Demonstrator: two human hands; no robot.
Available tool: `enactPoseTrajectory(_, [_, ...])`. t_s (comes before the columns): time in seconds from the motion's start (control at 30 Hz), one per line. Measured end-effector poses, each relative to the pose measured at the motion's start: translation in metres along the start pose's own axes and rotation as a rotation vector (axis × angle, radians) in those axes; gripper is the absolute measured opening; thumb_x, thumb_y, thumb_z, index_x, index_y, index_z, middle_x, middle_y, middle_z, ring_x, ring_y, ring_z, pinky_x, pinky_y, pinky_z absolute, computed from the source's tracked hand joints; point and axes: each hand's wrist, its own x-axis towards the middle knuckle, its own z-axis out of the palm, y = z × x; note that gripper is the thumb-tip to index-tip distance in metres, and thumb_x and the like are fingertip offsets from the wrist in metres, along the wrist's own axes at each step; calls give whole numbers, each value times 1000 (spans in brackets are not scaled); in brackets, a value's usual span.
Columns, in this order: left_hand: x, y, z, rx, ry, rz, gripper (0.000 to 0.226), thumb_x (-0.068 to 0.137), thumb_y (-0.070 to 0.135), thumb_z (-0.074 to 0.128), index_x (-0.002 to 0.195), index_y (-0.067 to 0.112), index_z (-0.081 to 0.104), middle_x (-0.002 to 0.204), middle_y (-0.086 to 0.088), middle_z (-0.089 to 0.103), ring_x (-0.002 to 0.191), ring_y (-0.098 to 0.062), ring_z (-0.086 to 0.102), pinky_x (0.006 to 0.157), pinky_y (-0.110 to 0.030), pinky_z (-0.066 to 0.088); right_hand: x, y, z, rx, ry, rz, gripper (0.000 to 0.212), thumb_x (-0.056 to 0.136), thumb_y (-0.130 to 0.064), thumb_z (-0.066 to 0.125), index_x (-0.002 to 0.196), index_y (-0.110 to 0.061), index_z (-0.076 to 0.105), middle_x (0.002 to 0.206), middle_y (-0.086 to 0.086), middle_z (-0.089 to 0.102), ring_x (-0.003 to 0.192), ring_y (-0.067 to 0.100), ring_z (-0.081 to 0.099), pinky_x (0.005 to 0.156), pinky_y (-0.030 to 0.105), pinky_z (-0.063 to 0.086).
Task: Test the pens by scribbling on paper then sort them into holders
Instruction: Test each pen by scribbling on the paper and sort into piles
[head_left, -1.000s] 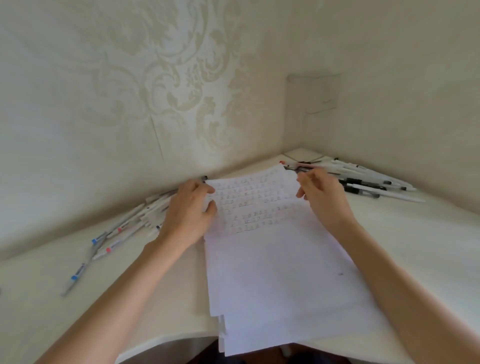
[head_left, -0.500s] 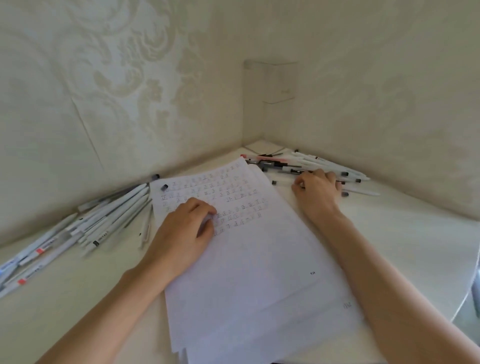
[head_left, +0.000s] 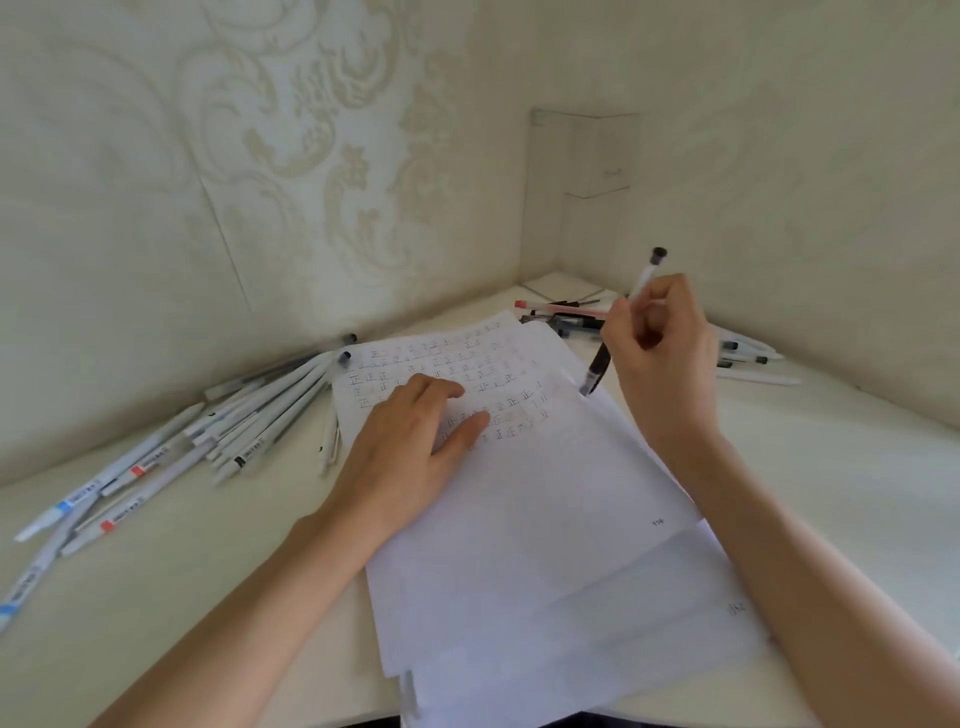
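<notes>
Cream desk (head_left: 208, 571), right hand (head_left: 665, 353) gripping pen (head_left: 598, 364), steep, tip down-left over paper (head_left: 545, 519)

My right hand (head_left: 665, 358) covers the middle of the pen (head_left: 598, 366) it grips; whether the tip touches the paper I cannot tell. My left hand (head_left: 410, 441), lying flat, hides part of the written rows on the top sheet (head_left: 519, 519). The far pens (head_left: 748, 358) sit partly behind my right hand. The left pile of pens (head_left: 249, 421) runs off the picture's edge, its barrel print too small to read. The lower sheets (head_left: 623, 670) are cut off at the bottom.
</notes>
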Motion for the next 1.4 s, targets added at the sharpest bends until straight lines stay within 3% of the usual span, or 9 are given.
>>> enactPoseTrajectory(0.23, [0,-4,2,31,-64,23,40,88,47,52,116,19,56,115,5,54,108,-14,50,89,-28,39,-8,-9,-1,28,54,-152,28,89,-24,47,75,-29,24,51,-3,32,48,11,26,47,20,22])
enactPoseTrajectory(0.37, [0,-5,2,49,-76,35,35,88,47,53,111,21,59,113,9,53,106,-12,48,86,-26,37,-3,-3,-5,-77,132,-261,19,90,-26,44,80,-18,30,53,-11,32,47,9,31,47,20,23])
enactPoseTrajectory(0.5, [0,-5,2,56,-83,42,35,88,46,53,111,21,58,114,8,52,107,-12,48,87,-26,36,4,-6,-14,52,247,-200,14,94,-19,42,84,-19,33,53,-2,37,48,10,33,45,25,28])
enactPoseTrajectory(0.57, [0,-6,2,51,-82,43,37,88,47,53,112,20,58,114,8,52,108,-12,48,88,-26,36,0,-8,-9,151,148,-70,19,96,-18,42,81,-24,33,54,6,45,51,23,40,48,40,33])
enactPoseTrajectory(0.77, [-1,-6,2,35,-70,35,50,85,55,51,119,19,54,114,6,53,108,-13,48,87,-28,38,-18,-7,15,74,-415,118,16,97,-27,48,82,-20,44,59,-2,61,57,25,50,53,37,38])
enactPoseTrajectory(1.03, [0,-1,-2,-14,-10,152,22,96,25,45,110,12,57,93,-2,58,87,-23,52,72,-35,40,-20,-9,20,559,-488,345,11,96,-8,50,85,-7,52,60,6,61,62,21,54,53,29,46])
enactPoseTrajectory(1.17, [-3,2,-1,-149,-37,135,4,97,18,41,98,14,39,89,-5,55,76,-21,49,65,-36,41,-25,-6,26,644,-583,403,9,92,-11,55,85,-12,49,60,7,58,60,20,53,52,29,45])
enactPoseTrajectory(1.27, [-6,8,-2,-230,-74,129,9,97,19,41,98,17,32,87,-1,50,72,-17,48,64,-32,38,-25,-4,29,682,-603,411,6,83,-14,51,79,-13,45,56,4,52,56,18,49,52,28,43])
enactPoseTrajectory(1.4, [-8,11,-1,-214,-62,109,27,97,26,40,122,14,39,103,8,47,91,-10,49,76,-23,35,-26,-2,30,727,-689,432,6,81,-11,49,79,-10,43,55,8,53,54,18,50,50,27,42])
